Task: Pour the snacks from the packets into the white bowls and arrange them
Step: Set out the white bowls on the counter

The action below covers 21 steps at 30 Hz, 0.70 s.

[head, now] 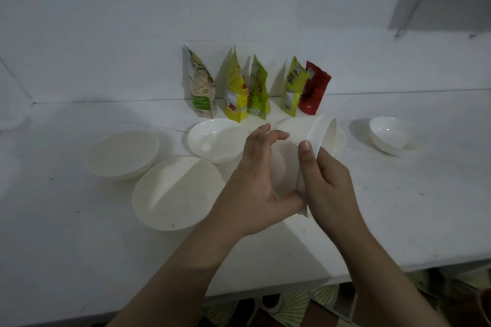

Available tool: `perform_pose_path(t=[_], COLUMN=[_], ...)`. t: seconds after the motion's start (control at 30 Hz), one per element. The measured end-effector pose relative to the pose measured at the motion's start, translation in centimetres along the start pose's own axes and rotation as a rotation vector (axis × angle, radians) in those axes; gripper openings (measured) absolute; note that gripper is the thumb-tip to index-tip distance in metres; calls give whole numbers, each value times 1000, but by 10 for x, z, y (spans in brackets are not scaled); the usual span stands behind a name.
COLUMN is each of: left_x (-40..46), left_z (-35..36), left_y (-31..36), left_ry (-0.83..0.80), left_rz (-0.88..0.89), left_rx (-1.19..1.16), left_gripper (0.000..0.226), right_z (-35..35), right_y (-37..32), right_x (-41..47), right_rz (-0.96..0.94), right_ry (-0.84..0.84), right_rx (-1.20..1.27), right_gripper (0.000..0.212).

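Several snack packets stand in a row against the wall: a white-green one, two yellow-green ones, another yellow-green one and a red one. Both my hands hold a white bowl tipped on its side above the table. My left hand cups its underside, my right hand grips its rim with the thumb up. Empty white bowls lie around: one at the left, a divided one in front, one at the centre, a small one at the right.
A white table carries everything, and its front edge runs below my forearms. A white wall rises behind the packets. A patterned floor shows under the table edge. A metal frame leans at the upper right.
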<state>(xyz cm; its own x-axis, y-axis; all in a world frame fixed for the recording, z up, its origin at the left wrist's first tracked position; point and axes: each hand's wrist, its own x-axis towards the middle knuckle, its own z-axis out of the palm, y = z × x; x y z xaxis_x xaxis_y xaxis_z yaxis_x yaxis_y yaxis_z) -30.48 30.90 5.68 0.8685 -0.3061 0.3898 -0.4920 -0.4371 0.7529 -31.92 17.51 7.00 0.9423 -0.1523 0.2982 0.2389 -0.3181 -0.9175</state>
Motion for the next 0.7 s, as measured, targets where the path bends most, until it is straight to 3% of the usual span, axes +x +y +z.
perform_pose_path(t=[0.1,0.2,0.33,0.5,0.57,0.7], left_x=[7,19,35,35,33,31], left_z=[27,45,61,98,112,133], left_y=[11,21,14,-17,-26,-35], left_ry=[36,40,234,453,518,633], left_rz=[-27,-104,-348,-765,-902,-979], left_rx=[62,41,-127,-502,-652,-589], left_gripper=[83,81,56,31,27,30], right_z=[-25,-53,-91,-145,-161,-186], right_y=[9,16,32,60,80,126], right_x=[3,7,22,41,48,59], right_rz=[45,64,88,116,92,98], right_ry=[-74,-92,-130,-226,-260,-306], right_rx=[-51,-23,-106,-349,-522,-835], right_gripper=[57,43,55,34,35,35])
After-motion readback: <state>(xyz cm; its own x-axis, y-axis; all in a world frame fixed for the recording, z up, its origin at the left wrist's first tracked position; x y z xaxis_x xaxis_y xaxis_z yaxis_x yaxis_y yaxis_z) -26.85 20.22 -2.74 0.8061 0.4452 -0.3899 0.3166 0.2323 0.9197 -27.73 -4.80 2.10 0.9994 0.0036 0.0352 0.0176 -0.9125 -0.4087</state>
